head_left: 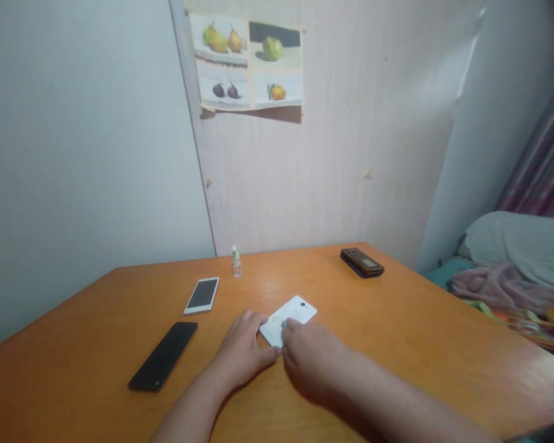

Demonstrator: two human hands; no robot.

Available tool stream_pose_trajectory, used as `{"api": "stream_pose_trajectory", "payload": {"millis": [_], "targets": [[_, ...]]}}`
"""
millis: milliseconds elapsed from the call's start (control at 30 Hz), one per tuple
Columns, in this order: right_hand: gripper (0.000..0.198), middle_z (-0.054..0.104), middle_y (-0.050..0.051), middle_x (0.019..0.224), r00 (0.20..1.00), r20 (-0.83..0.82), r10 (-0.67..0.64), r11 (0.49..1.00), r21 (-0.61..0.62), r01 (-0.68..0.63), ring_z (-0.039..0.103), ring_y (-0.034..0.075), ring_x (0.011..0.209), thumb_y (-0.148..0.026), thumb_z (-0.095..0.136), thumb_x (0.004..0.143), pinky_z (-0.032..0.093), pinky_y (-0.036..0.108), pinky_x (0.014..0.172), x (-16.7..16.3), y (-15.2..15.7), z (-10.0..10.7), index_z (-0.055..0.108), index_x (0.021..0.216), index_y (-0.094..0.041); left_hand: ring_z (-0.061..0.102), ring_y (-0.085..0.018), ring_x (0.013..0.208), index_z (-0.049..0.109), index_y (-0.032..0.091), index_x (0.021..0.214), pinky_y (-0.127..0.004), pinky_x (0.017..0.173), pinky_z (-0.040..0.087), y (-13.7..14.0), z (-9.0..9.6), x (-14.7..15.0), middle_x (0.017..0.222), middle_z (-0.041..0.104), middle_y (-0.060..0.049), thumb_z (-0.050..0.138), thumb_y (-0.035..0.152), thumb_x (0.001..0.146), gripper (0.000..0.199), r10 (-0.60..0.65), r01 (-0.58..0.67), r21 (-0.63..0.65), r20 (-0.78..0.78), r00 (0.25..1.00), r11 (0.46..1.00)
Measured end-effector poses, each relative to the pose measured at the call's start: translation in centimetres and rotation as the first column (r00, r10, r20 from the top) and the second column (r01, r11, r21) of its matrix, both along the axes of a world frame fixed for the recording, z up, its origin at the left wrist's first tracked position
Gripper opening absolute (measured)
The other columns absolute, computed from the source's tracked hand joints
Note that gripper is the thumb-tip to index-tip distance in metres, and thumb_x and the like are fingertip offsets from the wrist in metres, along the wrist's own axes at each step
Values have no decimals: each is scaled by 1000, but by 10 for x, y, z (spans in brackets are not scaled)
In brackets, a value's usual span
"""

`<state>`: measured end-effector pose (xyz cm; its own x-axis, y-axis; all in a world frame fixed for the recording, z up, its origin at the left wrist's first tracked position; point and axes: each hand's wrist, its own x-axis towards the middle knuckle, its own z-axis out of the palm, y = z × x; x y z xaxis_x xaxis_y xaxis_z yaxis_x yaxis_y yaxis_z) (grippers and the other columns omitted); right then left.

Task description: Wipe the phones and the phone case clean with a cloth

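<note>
A white smartphone (293, 310) lies face down on the wooden table (369, 332), its dark camera spot near the far right corner. My left hand (245, 346) grips its near left end, with the thumb at the near corner and the fingers at the left edge. Curled fingers of my right hand (307, 351) press on the middle of the phone's back. A small greyish bit shows at those fingertips, too small to name, and the hand hides the near right part of the phone.
Left of my hands lie a black smartphone (164, 357) and another white smartphone (202, 296), screen up. Small clear bottles (237, 264) stand at the back. A brown wallet-like stack (362, 263) lies far right. Beyond the right edge is a bed with blankets (512, 286).
</note>
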<state>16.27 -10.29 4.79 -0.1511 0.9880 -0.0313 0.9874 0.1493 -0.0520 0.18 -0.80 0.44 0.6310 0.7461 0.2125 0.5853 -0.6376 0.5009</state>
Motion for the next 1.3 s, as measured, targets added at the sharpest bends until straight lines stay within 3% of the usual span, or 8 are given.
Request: {"api": "stream_pose_trajectory", "payload": {"millis": [67, 267, 500, 700, 767, 933, 1167, 1300], "targets": [[33, 72, 19, 104, 999, -36, 13, 1000, 19, -13, 71, 31, 86, -27, 45, 91, 54, 38, 70, 1, -1, 1, 72, 104, -15, 56, -25, 104, 64, 24, 110, -32, 86, 44, 0, 1, 0, 109, 60, -5, 74, 38, 70, 43, 1, -1, 1, -11, 1000, 1000], [31, 73, 23, 101, 963, 33, -266, 963, -37, 267, 71, 35, 90, -23, 49, 87, 52, 40, 72, 27, 16, 5, 74, 103, -12, 57, -24, 103, 63, 24, 112, -32, 86, 43, 3, -3, -1, 108, 60, -5, 73, 35, 71, 44, -3, 3, 24, 6, 1000, 1000], [35, 74, 16, 101, 992, -55, 114, 993, 50, -111, 70, 28, 83, -30, 41, 92, 51, 35, 70, -3, -7, 8, 72, 104, -16, 57, -24, 100, 65, 23, 106, -31, 84, 43, 4, -6, -1, 105, 60, -5, 71, 35, 72, 37, -14, 14, 22, 7, 1000, 1000], [31, 74, 21, 100, 972, 39, -234, 972, -30, 235, 71, 32, 89, -26, 48, 88, 51, 36, 71, 26, 14, 10, 73, 102, -13, 56, -25, 106, 64, 23, 112, -33, 89, 43, 3, -1, 0, 111, 59, -6, 73, 36, 70, 45, -4, 4, -10, 5, 1000, 1000], [31, 73, 21, 101, 977, 39, -209, 978, -19, 210, 71, 32, 89, -25, 49, 88, 51, 36, 72, 24, 12, 9, 73, 101, -12, 56, -25, 106, 64, 22, 112, -33, 89, 43, 2, 0, 1, 110, 60, -6, 73, 36, 69, 45, -8, 8, -3, 8, 1000, 1000], [36, 74, 14, 98, 988, -58, 145, 987, 76, -140, 70, 27, 84, -29, 40, 93, 49, 34, 70, 2, -7, 9, 72, 100, -17, 56, -25, 102, 65, 22, 107, -32, 85, 44, 2, -3, 1, 106, 60, -7, 72, 39, 71, 40, -5, 5, 20, -2, 1000, 1000], [32, 74, 22, 97, 957, 44, -287, 957, -25, 288, 71, 32, 84, -24, 47, 89, 46, 35, 64, 38, 19, 9, 75, 95, -11, 56, -25, 105, 64, 24, 114, -32, 87, 43, 3, -4, 0, 109, 60, -6, 75, 40, 68, 50, 4, -4, 16, -8, 1000, 1000], [33, 74, 17, 100, 992, -32, -125, 992, -5, 125, 69, 27, 85, -29, 44, 93, 44, 32, 69, 23, 10, 9, 73, 97, -14, 56, -25, 105, 64, 23, 111, -32, 86, 44, 2, -2, 0, 109, 60, -6, 73, 40, 69, 46, 8, -8, 16, -13, 1000, 1000]]}}
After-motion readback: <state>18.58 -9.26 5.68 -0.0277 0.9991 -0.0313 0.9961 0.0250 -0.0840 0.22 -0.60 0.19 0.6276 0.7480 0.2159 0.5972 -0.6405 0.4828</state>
